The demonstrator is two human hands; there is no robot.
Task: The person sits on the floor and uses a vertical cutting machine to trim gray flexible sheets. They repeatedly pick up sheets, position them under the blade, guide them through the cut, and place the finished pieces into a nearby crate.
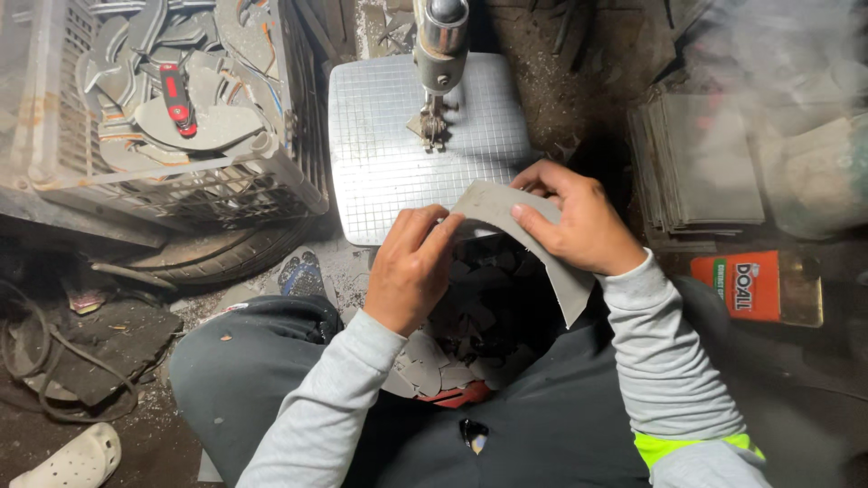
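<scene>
Between the two hands, just in front of the machine table (389, 154), a grey sheet (533, 244) is held in the air above the person's lap. From the head camera, the left hand (411, 267) pinches the near left edge of the sheet with its fingers closed on it, and the right hand (574, 221) grips the upper right part, thumb on top and fingers curled over the far edge. The sheet is thin and bent; its lower strip hangs down under the right wrist. The hands are near each other but do not touch. Behind them the table is a silver plate with a grid pattern, and a metal column (440, 41) comes down to a small foot (434, 126) that stands on the plate. The sheet is near the front edge of the plate; whether it touches the plate, I cannot tell. Under the hands, between the knees, lies a pile of grey offcuts (452, 361), partly in shadow. At the left stands a plastic crate (298, 172) filled with curved grey pieces, and a red tool (178, 98) lies on top of them. Below the crate a tyre (226, 258) lies on the floor. At the right a stack of grey sheets (701, 167) rests, and near it an orange tin (755, 286). A white sandal (72, 461) lies in the lower left corner, beside a black cable (36, 361).
</scene>
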